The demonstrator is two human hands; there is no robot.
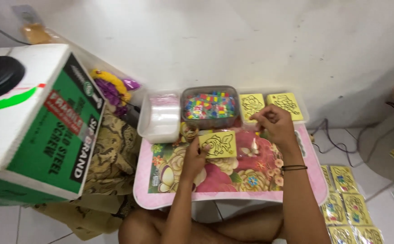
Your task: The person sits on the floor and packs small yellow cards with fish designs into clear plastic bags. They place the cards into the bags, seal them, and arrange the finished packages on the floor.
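A seated person's left hand point(196, 158) grips a yellow card point(218, 144) over the pink desk point(160, 199), while the right hand point(272, 123), fingers pinched nearly closed just beyond it, seemingly readies a tiny piece for careful placing.

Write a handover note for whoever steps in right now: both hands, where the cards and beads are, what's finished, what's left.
Left hand: holds a yellow card with a black outline drawing, upright over the small pink table.
Right hand: raised near the tub of coloured beads, fingers pinched; what they hold is too small to tell.
Two more yellow cards lie behind, by the wall.
Done: coloured-in finished cards lie in rows on the floor, right side.
Left: the held card shows no colour yet.
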